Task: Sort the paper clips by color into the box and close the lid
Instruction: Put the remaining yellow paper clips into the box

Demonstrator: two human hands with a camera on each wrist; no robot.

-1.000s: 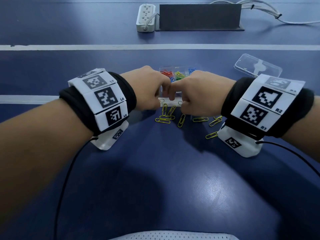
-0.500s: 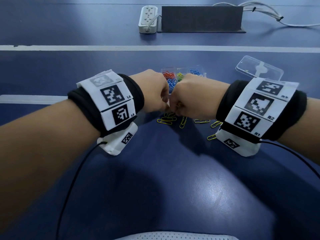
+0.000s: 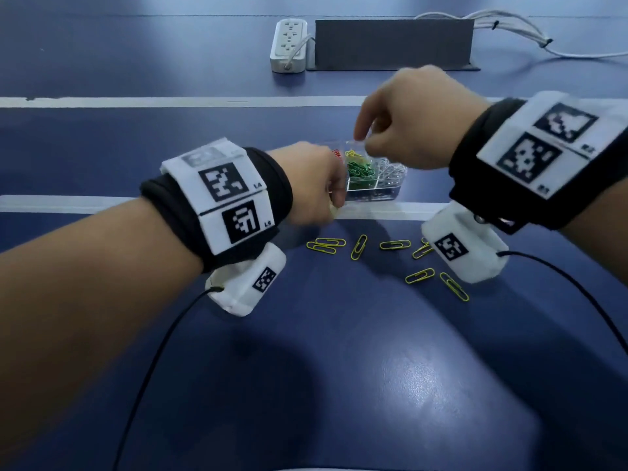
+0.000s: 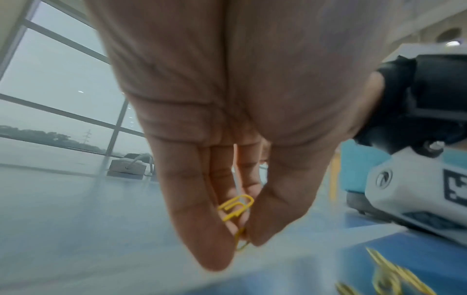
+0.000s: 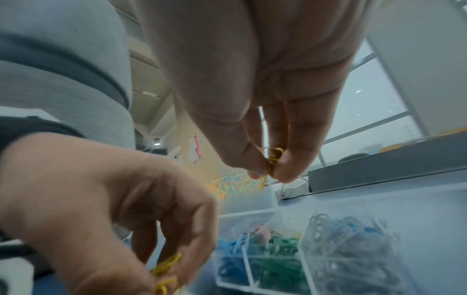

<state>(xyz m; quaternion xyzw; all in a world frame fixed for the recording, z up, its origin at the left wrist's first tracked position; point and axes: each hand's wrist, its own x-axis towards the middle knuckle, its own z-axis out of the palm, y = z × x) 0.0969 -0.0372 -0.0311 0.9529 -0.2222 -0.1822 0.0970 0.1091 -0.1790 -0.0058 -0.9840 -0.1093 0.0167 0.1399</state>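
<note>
Your right hand (image 5: 255,83) pinches thin yellow wire paper clips (image 5: 271,159) between thumb and fingertips, directly above the clear plastic compartment box (image 3: 375,195); your left hand (image 4: 227,119) pinches more yellow clips (image 4: 236,207) beside the box's near-left corner. Only the right wrist view shows blue, green and silvery clips heaped in separate cells below your grip. Nearer you, loose yellow clips (image 3: 358,247) lie flat on the smooth blue table (image 3: 339,368).

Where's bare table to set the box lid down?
Free: the near table below the loose yellow clips, and the left strip beyond the left hand. Crowded: around the box, where the right hand works.
</note>
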